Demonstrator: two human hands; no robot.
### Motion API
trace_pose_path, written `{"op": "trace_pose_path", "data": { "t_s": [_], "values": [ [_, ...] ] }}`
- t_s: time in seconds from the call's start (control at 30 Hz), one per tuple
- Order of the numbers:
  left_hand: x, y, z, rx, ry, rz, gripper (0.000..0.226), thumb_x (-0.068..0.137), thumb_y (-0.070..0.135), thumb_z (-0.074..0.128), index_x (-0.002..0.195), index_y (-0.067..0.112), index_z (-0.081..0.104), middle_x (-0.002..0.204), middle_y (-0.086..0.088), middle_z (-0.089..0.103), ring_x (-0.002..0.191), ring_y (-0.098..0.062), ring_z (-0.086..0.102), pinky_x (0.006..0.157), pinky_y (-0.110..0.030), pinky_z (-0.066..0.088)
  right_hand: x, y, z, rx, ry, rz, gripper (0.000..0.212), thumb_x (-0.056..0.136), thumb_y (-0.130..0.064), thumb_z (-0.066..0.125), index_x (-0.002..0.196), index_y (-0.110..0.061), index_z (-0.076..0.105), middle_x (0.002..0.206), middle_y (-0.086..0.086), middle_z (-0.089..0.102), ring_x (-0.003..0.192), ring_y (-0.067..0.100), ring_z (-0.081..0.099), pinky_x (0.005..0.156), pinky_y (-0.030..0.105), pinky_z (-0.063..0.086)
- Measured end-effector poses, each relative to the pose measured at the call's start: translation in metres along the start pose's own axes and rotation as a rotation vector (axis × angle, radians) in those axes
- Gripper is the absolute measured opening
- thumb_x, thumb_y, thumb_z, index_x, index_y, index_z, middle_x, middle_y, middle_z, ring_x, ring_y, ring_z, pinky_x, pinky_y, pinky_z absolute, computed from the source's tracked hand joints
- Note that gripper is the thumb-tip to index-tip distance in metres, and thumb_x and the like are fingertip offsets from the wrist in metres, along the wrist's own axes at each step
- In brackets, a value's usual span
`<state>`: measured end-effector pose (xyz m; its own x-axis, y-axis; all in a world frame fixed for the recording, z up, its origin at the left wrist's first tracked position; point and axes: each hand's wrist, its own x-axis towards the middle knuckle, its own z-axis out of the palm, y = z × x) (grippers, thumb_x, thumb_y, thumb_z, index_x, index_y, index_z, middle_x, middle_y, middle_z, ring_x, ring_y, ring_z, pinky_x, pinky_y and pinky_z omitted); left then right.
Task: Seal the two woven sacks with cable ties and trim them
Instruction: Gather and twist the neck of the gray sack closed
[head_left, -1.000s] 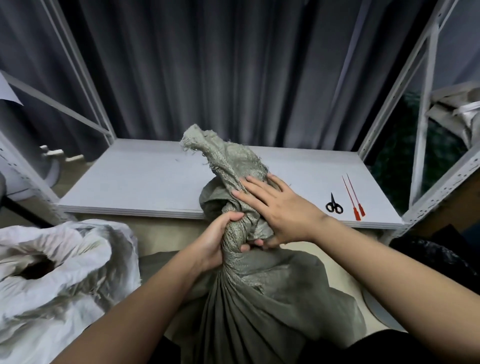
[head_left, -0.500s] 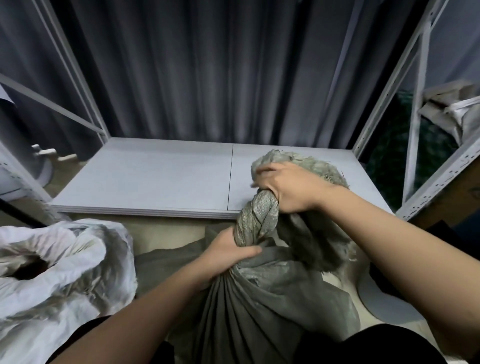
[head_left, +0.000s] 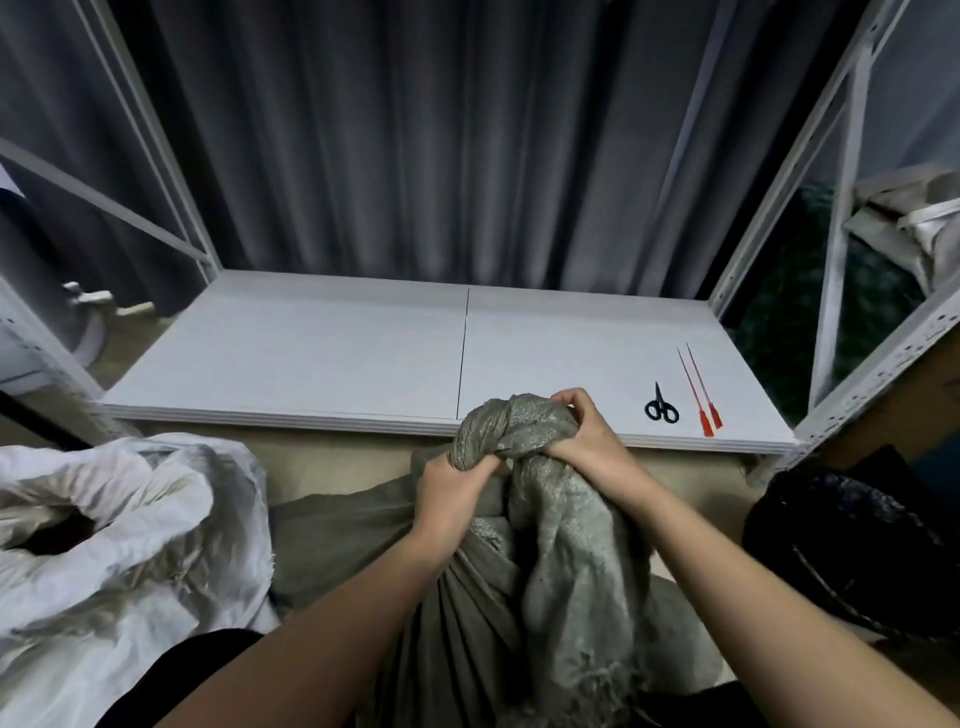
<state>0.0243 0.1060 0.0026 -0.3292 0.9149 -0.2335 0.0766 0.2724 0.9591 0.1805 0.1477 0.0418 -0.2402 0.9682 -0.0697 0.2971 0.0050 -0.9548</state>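
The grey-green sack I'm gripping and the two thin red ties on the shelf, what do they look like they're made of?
Grey-green sack: coarse woven fabric, likely plastic weave, matte; the weave shows and its edge is frayed. Two thin red ties: probably moulded plastic, smooth; slim straight strips with blocky heads. Left hand and right hand both clench the twisted neck.

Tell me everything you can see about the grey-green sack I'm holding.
The grey-green sack is coarse woven fabric, full and standing on the floor before the shelf board. Its top is gathered and twisted into a bunched neck, frayed along one edge. The left hand grips the neck lower down; the right hand clutches the bunched top. No tie is on it.
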Motion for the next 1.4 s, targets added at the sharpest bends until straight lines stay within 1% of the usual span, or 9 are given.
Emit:
{"op": "trace_pose_path", "data": {
  "t_s": [0.13,0.3,0.53,0.7,0.87,1.03,1.2,1.27,1.4],
  "values": [
    [0.007,0.005,0.0,-0.171,-0.031,-0.147,0.015,0.083,0.03,0.067,0.079,0.015,0.07,0.093,-0.01,0.072,0.095,-0.027,0.067,0.091,-0.04,0.05,-0.014,0.014,0.011,0.067,-0.003,-0.001,0.059,0.074,-0.002,0.077,0.121,-0.012,0.043,0.112,0.0,0.061,0.097,0.005,0.059,0.083,0.004,0.042],
    [0.02,-0.004,-0.004,-0.376,-0.125,-0.252,0.068,0.059,0.057,0.069,0.105,0.006,0.071,0.103,-0.015,0.073,0.099,-0.032,0.069,0.096,-0.052,0.05,-0.031,0.033,0.026,-0.087,-0.172,-0.026,0.103,0.069,-0.011,0.082,0.146,-0.022,0.014,0.136,-0.015,0.045,0.126,-0.003,0.045,0.105,0.008,0.03],
    [0.023,-0.012,-0.003,-0.414,-0.22,-0.343,0.08,0.054,0.06,0.072,0.115,0.009,0.065,0.109,-0.017,0.071,0.101,-0.034,0.068,0.096,-0.054,0.049,-0.027,0.027,0.039,-0.475,0.033,-0.107,0.058,0.086,-0.013,0.057,0.141,-0.023,0.039,0.12,0.01,0.065,0.112,0.028,0.06,0.086,0.029,0.045],
    [0.031,-0.022,-0.002,-0.392,-0.25,-0.373,0.083,0.056,0.061,0.073,0.12,0.009,0.061,0.111,-0.017,0.07,0.1,-0.035,0.068,0.095,-0.053,0.049,-0.023,0.03,0.048,-1.097,-0.059,-0.141,0.069,0.085,-0.033,0.057,0.144,-0.013,0.027,0.13,0.009,0.054,0.122,0.024,0.047,0.104,0.035,0.032],
    [0.014,0.001,-0.006,-0.455,-0.342,-0.366,0.079,0.063,0.053,0.072,0.121,0.001,0.06,0.117,-0.023,0.065,0.106,-0.035,0.065,0.096,-0.048,0.051,-0.026,0.035,0.049,-0.762,-0.218,-0.139,0.084,0.069,-0.059,0.043,0.142,-0.02,0.03,0.136,0.003,0.043,0.126,0.02,0.042,0.11,0.031,0.031],
    [0.001,0.016,-0.007,-0.471,-0.506,-0.342,0.045,0.094,0.037,0.041,0.109,0.002,0.066,0.103,-0.019,0.07,0.082,-0.024,0.07,0.068,-0.028,0.059,-0.034,0.029,0.05,-0.476,-0.237,-0.121,0.091,0.073,-0.062,0.067,0.146,-0.031,0.024,0.143,-0.008,0.035,0.131,0.009,0.033,0.111,0.026,0.027],
    [-0.011,0.02,-0.012,-0.296,-0.574,-0.275,0.041,0.087,0.032,0.046,0.11,0.004,0.064,0.104,-0.016,0.069,0.091,-0.023,0.067,0.09,-0.032,0.05,-0.032,0.047,0.069,-0.392,-0.159,-0.073,0.083,0.053,-0.074,0.068,0.126,-0.039,0.051,0.128,-0.011,0.06,0.121,0.011,0.051,0.105,0.042,0.04],
    [-0.007,0.012,-0.014,-0.083,-0.559,-0.216,0.075,0.067,0.047,0.066,0.129,0.01,0.05,0.123,-0.01,0.062,0.111,-0.022,0.06,0.104,-0.035,0.044,-0.031,0.051,0.069,-0.263,-0.193,-0.051,0.066,0.057,-0.055,0.075,0.117,-0.03,0.061,0.115,-0.006,0.068,0.111,0.011,0.061,0.1,0.043,0.047],
    [-0.003,-0.005,-0.003,0.422,-0.414,0.12,0.077,0.052,0.063,0.074,0.121,0.031,0.058,0.13,0.005,0.059,0.125,-0.014,0.05,0.113,-0.038,0.032,-0.024,0.042,0.07,-0.266,-0.022,-0.074,0.04,0.071,-0.056,0.046,0.097,-0.034,0.068,0.112,0.005,0.069,0.107,0.023,0.062,0.099,0.042,0.047]
  ]
}}
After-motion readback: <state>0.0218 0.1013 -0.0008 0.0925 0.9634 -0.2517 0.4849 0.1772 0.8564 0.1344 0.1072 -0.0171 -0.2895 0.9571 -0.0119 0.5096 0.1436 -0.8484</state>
